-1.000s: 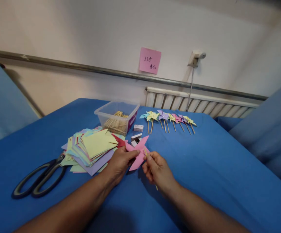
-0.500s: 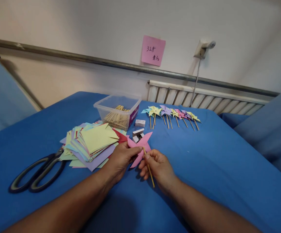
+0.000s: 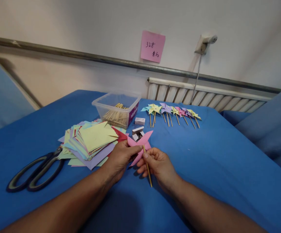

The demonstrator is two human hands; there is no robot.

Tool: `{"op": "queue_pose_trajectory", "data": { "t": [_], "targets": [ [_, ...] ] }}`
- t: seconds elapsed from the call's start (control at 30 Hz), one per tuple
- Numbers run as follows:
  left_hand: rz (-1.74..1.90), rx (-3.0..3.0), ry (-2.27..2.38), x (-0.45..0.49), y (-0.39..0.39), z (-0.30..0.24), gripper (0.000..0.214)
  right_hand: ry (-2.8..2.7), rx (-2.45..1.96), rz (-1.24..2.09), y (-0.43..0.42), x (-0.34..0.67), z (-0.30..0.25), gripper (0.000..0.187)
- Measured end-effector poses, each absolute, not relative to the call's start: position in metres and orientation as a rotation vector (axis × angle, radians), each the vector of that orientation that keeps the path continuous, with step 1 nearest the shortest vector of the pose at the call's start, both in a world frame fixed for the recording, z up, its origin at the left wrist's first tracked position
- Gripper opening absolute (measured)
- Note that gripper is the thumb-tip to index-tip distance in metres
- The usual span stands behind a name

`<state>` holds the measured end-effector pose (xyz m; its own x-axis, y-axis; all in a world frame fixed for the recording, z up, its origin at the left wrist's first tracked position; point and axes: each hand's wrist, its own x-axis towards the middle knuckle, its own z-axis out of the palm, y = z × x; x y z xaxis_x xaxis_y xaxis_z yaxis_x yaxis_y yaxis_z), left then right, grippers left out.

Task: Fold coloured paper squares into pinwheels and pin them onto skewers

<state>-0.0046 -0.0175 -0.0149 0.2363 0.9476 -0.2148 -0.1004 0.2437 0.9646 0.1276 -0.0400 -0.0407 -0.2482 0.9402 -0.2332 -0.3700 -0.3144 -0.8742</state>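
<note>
My left hand (image 3: 119,159) pinches a pink paper pinwheel (image 3: 140,143) at its centre, just above the blue cloth. My right hand (image 3: 156,164) is closed on a thin wooden stick (image 3: 147,167) whose top end meets the back of the pinwheel. Both hands sit close together near the middle of the table (image 3: 218,168). Part of the pinwheel is hidden behind my fingers.
A stack of coloured paper squares (image 3: 91,141) lies left of my hands, with large black scissors (image 3: 32,174) further left. Behind stand a clear tub of sticks (image 3: 117,109), two small white boxes (image 3: 138,126) and a row of finished pinwheels (image 3: 171,113). A pink note (image 3: 152,46) hangs on the wall.
The stick has slid up through my right hand, so more of it shows below my fingers. Both hands stay on the pinwheel. The camera has tilted slightly.
</note>
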Motion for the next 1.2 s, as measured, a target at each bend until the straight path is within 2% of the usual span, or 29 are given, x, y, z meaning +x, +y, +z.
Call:
{"op": "queue_pose_trajectory", "data": {
  "t": [1.2],
  "targets": [
    [0.971, 1.024, 1.104, -0.0026, -0.0196, -0.0086, 0.019, -0.881, -1.041, 1.696, -0.0415, 0.1273, -0.0372, 0.047]
  ]
}}
